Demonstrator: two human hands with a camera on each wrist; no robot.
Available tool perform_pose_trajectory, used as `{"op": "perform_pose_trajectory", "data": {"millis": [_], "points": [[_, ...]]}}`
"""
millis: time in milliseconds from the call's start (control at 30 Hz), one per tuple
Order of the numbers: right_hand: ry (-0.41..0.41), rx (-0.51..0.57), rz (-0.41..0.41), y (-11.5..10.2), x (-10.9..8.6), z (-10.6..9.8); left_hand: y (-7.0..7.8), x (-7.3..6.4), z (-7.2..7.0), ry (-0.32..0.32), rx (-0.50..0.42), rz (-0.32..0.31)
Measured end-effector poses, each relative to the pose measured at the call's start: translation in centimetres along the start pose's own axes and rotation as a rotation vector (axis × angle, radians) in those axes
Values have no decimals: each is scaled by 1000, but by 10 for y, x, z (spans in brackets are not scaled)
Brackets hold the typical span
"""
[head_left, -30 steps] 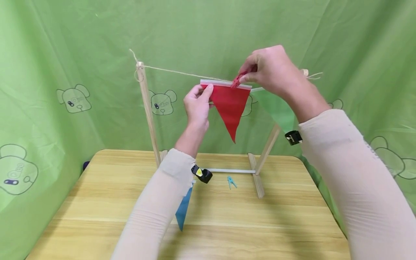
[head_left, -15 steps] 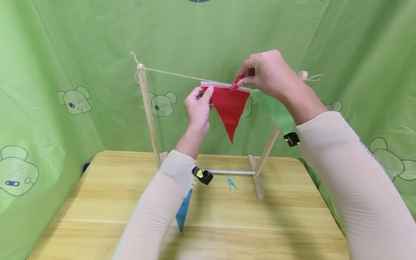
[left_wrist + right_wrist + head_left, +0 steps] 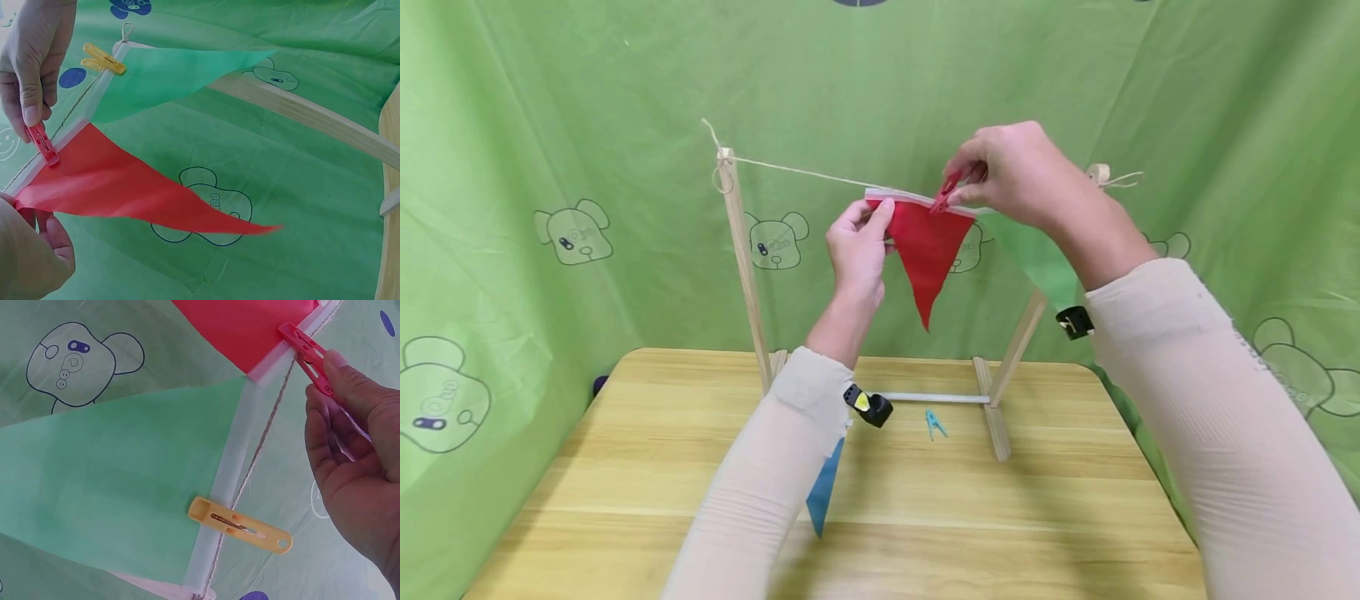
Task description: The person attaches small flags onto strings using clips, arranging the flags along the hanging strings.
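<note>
Between thumb and fingers, my left hand (image 3: 859,250) pinches the upper left corner of a red triangular pennant (image 3: 928,250) with a white top band. My right hand (image 3: 1011,171) pinches a red clothespin (image 3: 306,357), whose jaws sit over the band near the middle of the pennant's top edge. Right beside that edge runs a twine line (image 3: 805,172). To the right hangs a green pennant (image 3: 125,481), fixed to the twine by a yellow clothespin (image 3: 240,525); in the head view my right hand and forearm partly cover it.
Two wooden posts (image 3: 741,250) hold the twine, joined low down by a white rod (image 3: 932,397). On the wooden table (image 3: 1000,533) lie a light blue clothespin (image 3: 936,424) and a blue pennant (image 3: 825,492), partly behind my left forearm. Green printed curtain (image 3: 647,75) surrounds the table.
The red pennant's lower tip has swung slightly left and its right top corner has dipped a little. Both hands keep their grips, with the right hand slightly lower.
</note>
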State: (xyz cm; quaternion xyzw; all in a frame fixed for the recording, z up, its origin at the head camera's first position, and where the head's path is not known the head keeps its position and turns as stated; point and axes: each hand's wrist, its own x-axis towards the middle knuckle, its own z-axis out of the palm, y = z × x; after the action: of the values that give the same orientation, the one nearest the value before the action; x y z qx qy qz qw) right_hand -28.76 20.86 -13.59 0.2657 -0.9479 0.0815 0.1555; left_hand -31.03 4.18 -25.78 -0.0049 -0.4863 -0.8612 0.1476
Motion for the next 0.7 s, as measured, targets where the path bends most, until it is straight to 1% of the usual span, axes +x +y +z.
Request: {"op": "perform_pose_trajectory", "data": {"millis": [133,267,500,700], "points": [[-26,1,7,0,1,0,0,0,-1,-5,7,4],[-42,17,26,0,2,1,1,-2,-3,-16,35,18],[-39,67,47,-1,0,2,1,-1,-7,-46,85,65],[-35,94,55,0,-2,2,2,2,-8,-62,104,73]]}}
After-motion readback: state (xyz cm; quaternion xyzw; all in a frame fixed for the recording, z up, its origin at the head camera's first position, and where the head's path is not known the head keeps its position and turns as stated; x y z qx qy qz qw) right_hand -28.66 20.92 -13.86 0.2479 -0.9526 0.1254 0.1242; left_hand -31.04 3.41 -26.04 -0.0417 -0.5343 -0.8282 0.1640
